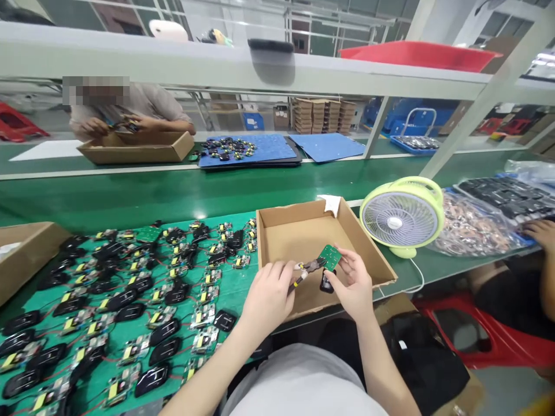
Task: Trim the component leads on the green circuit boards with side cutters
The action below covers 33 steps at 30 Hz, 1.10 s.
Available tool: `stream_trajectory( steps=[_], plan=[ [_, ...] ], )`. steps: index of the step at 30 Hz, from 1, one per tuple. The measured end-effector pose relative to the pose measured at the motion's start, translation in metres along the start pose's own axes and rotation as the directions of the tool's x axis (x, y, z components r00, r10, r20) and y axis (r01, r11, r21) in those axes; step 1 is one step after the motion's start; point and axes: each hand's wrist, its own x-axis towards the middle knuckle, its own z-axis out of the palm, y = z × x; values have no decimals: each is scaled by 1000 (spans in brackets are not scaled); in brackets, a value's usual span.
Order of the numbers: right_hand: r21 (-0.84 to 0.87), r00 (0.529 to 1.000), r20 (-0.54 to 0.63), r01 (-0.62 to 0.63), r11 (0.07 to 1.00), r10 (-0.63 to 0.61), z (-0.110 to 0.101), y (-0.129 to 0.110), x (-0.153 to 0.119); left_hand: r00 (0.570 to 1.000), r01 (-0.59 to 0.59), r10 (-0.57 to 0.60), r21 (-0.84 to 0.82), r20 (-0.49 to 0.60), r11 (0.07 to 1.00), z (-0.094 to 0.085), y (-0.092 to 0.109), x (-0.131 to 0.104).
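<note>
Over the cardboard tray (295, 222), my left hand (271, 289) is closed round the handles of a pair of pliers (310, 266). The pliers' jaws reach the left edge of a green circuit board (330, 257). My right hand (353, 283) pinches that board at its right side, between thumb and fingers. Just below the board hangs a small black part (326, 282), close to my right thumb; how it is attached cannot be made out. To the left, many circuit boards with yellow components and glossy black housings (152, 378) lie in rows on the green bench.
A green desk fan (401, 216) stands right of the tray. Behind it are bagged copper-coloured parts (474, 225). Another cardboard box (26, 254) is at far left. Across the bench a person (130, 112) works over a box; another person's hand (541, 233) shows at far right.
</note>
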Motion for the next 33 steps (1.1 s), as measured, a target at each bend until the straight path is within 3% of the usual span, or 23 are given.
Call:
stream_trajectory(
  steps=[12,18,33],
  plan=[
    [22,999,-31,-29,999,29,-2,-7,-1,1000,1,-2,-29,-17,1000,-2,1,-2],
    [1,999,9,-41,999,41,-3,-7,1,999,6,-7,-35,-35,999,-5,3,-1],
    [-29,991,22,-128,991,128,-3,-15,3,999,49,-48,-91,7,995,-7,3,-2]
  ],
)
